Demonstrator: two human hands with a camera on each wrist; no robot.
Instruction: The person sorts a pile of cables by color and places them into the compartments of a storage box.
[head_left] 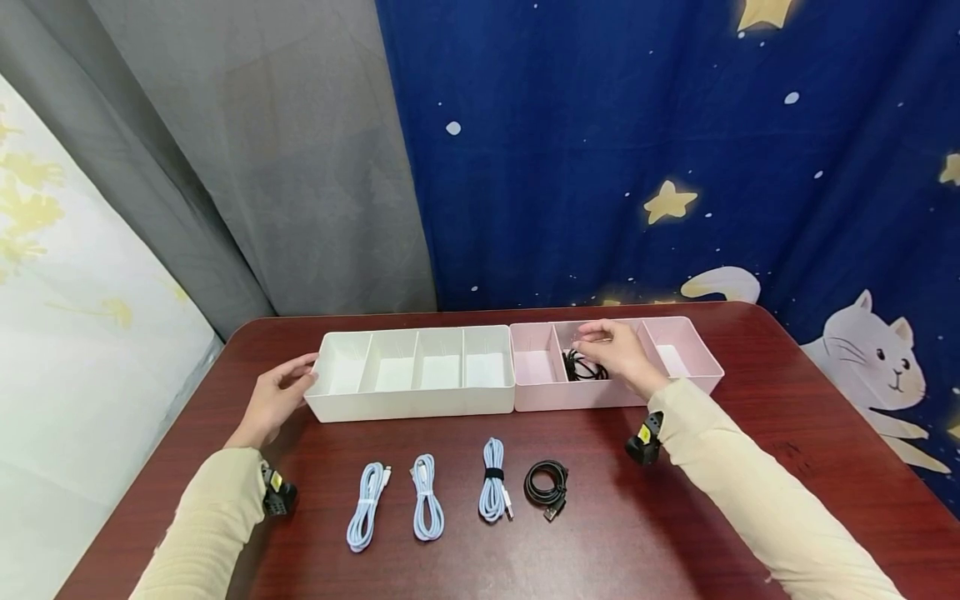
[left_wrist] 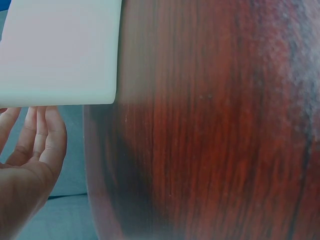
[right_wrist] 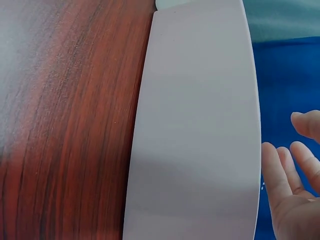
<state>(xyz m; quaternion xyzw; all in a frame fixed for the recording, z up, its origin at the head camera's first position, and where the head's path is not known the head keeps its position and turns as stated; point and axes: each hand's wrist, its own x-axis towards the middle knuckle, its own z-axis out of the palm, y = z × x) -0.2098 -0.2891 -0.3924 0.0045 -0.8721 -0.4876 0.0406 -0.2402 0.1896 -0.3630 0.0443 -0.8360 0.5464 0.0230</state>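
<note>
Left hand (head_left: 273, 398) relaxed, fingers at the left end of the white tray (head_left: 412, 406) (firm contact hard to tell). Right hand (head_left: 618, 350) released, over the pink tray (head_left: 570, 397); black cable (head_left: 576, 368) coiled in its second compartment from left. Trays meet end to end near desk's (head_left: 637, 533) far edge; a strip of desk separates them from three blue cables (head_left: 492, 493) and another black cord (head_left: 557, 500).

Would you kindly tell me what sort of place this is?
Perhaps a home or studio corner: a reddish-brown wooden-looking table, backed by a blue star-patterned cloth curtain and a plain grey cloth curtain.
</note>
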